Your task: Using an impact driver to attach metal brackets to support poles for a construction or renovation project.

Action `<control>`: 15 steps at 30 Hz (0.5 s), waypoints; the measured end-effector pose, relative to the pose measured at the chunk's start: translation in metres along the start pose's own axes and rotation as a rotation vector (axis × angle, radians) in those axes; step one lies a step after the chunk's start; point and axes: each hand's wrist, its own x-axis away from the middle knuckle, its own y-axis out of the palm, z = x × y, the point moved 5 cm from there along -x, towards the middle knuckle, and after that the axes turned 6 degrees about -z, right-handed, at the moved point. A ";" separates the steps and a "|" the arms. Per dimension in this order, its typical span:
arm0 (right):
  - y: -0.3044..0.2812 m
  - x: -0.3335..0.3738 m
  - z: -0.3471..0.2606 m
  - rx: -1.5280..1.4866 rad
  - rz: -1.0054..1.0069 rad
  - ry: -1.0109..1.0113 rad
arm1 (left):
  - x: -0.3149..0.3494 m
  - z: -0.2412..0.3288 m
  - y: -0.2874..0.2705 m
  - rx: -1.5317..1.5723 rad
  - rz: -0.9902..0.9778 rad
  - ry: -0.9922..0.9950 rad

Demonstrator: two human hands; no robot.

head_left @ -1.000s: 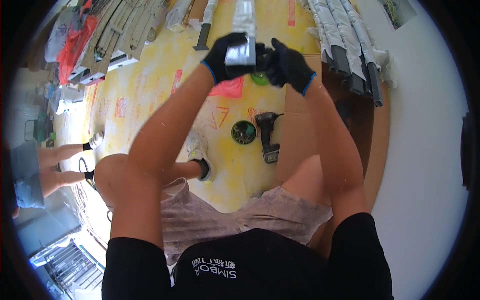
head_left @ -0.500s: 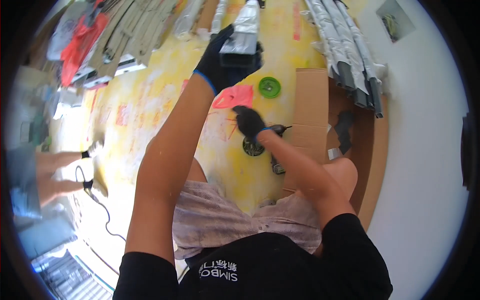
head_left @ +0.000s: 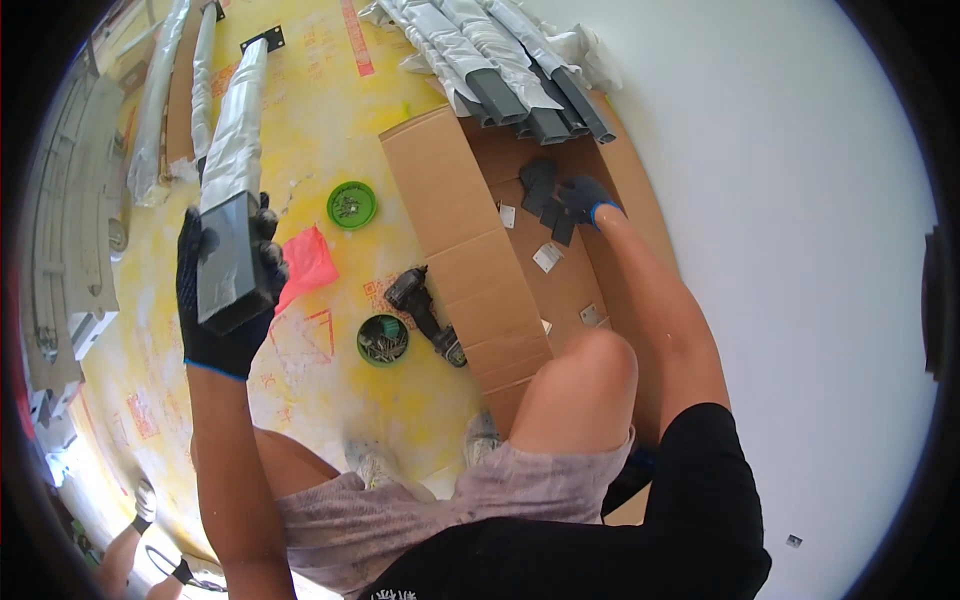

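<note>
A wrapped dark metal post point(head_left: 235, 190) stands tilted off the floor, its square end clamped in the gloved left hand point(head_left: 228, 290), fingers wrapped tight around it. The right hand point(head_left: 585, 198) reaches across flattened cardboard point(head_left: 470, 250) to a cluster of dark plastic caps point(head_left: 545, 190), fingers closing on one, though the grip is hard to make out. The step looks like fetching an end piece; fitting it would call for bringing both hands together. A drill point(head_left: 425, 312) and green lids of screws point(head_left: 383, 340) lie on the yellow protected floor point(head_left: 300, 100) beside a white wall point(head_left: 780, 200).
</note>
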 end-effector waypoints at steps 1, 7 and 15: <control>0.011 -0.010 0.029 -0.008 0.004 0.001 | -0.001 0.000 0.004 0.019 -0.028 -0.017; 0.068 -0.071 0.055 0.343 0.302 -0.275 | 0.001 -0.020 -0.009 0.065 -0.053 -0.080; 0.099 -0.111 0.001 0.353 0.173 -0.165 | 0.037 0.003 -0.009 -0.093 0.170 0.042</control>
